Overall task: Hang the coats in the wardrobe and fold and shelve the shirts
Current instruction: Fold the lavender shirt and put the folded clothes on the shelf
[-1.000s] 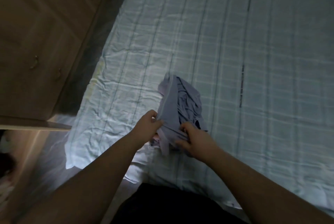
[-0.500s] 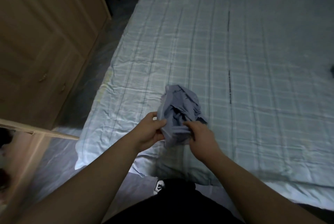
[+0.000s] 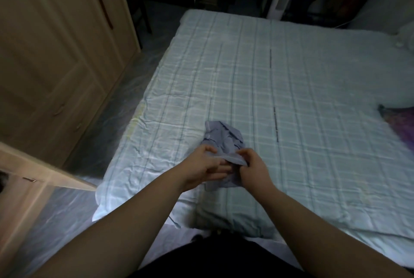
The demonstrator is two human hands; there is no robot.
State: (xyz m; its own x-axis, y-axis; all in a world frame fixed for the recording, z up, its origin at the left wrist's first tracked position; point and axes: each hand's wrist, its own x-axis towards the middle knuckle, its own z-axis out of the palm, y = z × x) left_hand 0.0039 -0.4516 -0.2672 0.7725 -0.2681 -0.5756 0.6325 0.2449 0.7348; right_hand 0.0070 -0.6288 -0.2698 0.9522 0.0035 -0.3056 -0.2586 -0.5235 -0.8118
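Both hands have lifted: left hand [image 3: 202, 166] and right hand [image 3: 252, 166] pinch the soft, light shirt [image 3: 224, 138], probably by its hem.

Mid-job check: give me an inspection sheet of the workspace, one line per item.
Surface: bed with a checked, wrinkled cover.
Job's things: crumpled pale blue shirt near the bed's front edge, not folded.
Clutter: purple cloth at the right edge.
Grippers: left hand and right hand both pinch the shirt's near hem.
Cables: nothing seen.
Surroundings: wooden wardrobe on the left, one door open; dark room beyond.
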